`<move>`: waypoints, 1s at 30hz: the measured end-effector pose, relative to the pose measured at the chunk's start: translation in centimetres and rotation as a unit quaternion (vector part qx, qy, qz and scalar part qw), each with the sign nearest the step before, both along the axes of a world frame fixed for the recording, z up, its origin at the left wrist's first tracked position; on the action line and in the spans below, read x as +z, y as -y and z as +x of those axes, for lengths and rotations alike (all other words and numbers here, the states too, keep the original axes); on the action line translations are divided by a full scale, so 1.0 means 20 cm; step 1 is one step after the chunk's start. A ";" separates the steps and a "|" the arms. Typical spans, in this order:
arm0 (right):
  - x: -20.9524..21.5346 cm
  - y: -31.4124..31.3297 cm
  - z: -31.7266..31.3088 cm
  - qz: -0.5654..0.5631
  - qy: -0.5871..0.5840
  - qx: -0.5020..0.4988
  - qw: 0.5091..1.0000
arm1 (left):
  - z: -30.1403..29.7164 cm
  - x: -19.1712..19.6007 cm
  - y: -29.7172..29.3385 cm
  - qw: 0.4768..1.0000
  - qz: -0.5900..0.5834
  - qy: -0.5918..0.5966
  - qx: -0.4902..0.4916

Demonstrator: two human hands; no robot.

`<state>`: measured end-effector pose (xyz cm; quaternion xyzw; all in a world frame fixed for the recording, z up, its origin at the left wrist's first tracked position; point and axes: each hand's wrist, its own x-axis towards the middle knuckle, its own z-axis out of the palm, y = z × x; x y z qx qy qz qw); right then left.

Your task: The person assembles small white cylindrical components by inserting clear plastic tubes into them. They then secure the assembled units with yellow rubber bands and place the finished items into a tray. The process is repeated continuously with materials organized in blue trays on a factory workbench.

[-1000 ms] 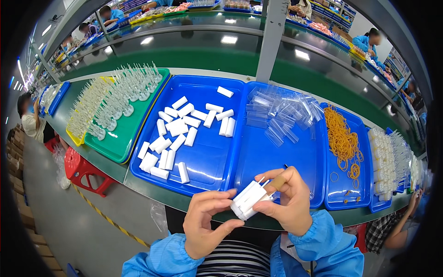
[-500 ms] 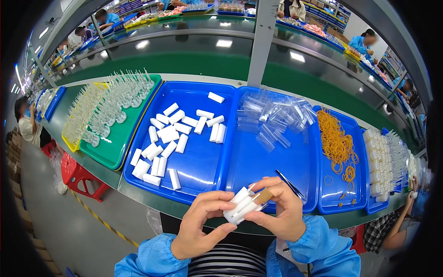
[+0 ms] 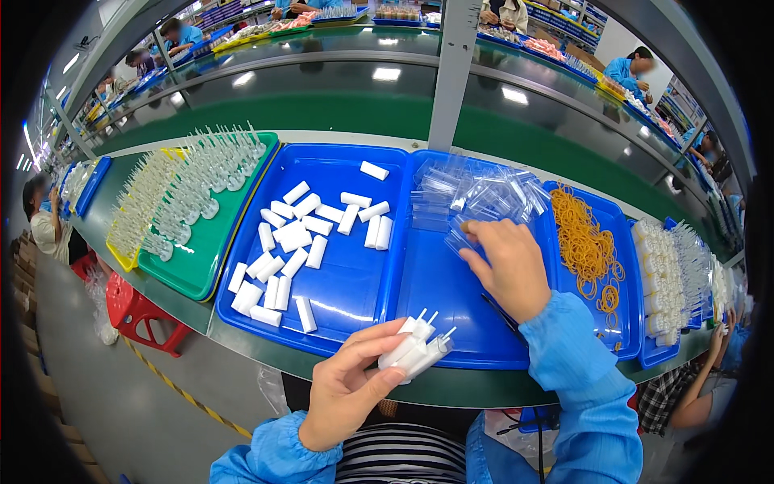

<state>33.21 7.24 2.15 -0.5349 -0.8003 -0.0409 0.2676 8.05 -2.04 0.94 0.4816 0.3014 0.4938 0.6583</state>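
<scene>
Now the left hand (image 3: 348, 391) fingers grip a bundle of white tubes (image 3: 418, 348) above the tabletop edge (image 3: 451, 387); the right hand (image 3: 509, 266) fingers pinch clear bags (image 3: 476, 198) just beyond them.

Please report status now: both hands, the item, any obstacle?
Left hand holds bundle of white tubes. Right hand on clear bags in blue tray. No obstacle seen.

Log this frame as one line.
left hand: holds white tube bundle | right hand: on clear bags | blue tray
</scene>
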 end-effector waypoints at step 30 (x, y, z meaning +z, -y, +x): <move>0.07 0.46 -0.30 -0.113 -0.379 0.079 0.915 | 0.01 -0.04 0.10 0.980 0.092 -0.100 0.142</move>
